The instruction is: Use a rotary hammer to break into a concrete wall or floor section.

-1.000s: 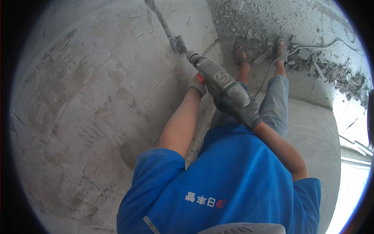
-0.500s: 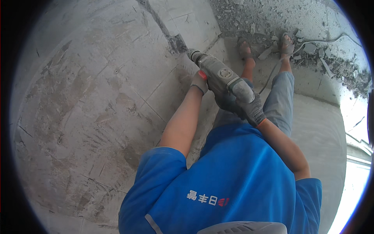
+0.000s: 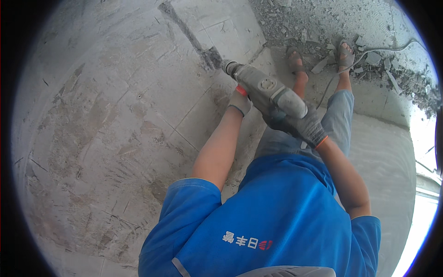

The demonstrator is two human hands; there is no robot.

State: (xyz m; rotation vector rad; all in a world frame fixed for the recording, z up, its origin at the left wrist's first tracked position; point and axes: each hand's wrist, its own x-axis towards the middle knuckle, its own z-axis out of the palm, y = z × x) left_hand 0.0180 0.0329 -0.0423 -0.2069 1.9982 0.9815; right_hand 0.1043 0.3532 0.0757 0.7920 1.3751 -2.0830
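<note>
A dusty grey-green rotary hammer drill (image 3: 260, 83) slants up and left, its nose against a rough chipped pocket (image 3: 211, 59) in the grey wall. My left hand (image 3: 240, 100), in a grey glove, grips the front of the drill from the left side, beside a red patch; most of its fingers are hidden behind the tool. Around the rear handle my right hand (image 3: 311, 127) is closed, in a grey knitted glove with an orange cuff edge. The drill's bit cannot be made out. From the pocket a narrow chiselled groove (image 3: 182, 25) runs up and left.
Scored lines and scrapes mark the grey wall (image 3: 115, 138) on the left. Rubble and broken tile pieces (image 3: 374, 58) lie around my sandalled feet (image 3: 346, 53). A pale power cord (image 3: 392, 49) crosses the debris at the right. Bright light enters at the far right.
The drill and both hands sit slightly lower and to the right in the picture, and the view has shifted a little. Both hands keep their grip.
</note>
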